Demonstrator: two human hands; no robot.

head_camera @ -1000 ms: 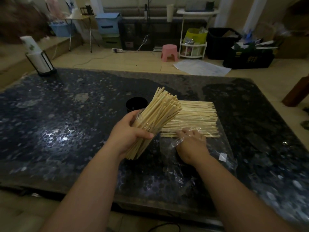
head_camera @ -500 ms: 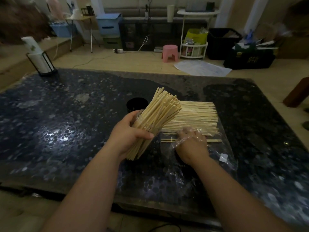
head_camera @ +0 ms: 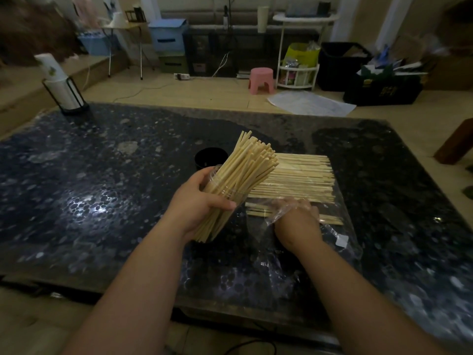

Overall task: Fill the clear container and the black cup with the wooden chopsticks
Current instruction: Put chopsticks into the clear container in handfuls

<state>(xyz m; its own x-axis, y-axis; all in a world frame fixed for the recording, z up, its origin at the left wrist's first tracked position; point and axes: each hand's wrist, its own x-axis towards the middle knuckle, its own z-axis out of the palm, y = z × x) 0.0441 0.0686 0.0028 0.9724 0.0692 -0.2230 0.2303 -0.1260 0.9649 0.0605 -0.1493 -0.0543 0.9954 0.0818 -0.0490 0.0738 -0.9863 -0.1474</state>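
The right hand (head_camera: 298, 222) has slid back and drawn a few chopsticks (head_camera: 331, 219) out of the flat pile (head_camera: 302, 178), so a gap now shows between them

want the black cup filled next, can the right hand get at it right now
Probably not directly: the left hand holds the chopstick-filled clear container between the right hand and the black cup.

Pale wooden chopsticks (head_camera: 302, 180), black cup (head_camera: 204, 160), dark, perhaps blue-speckled table (head_camera: 102, 188)
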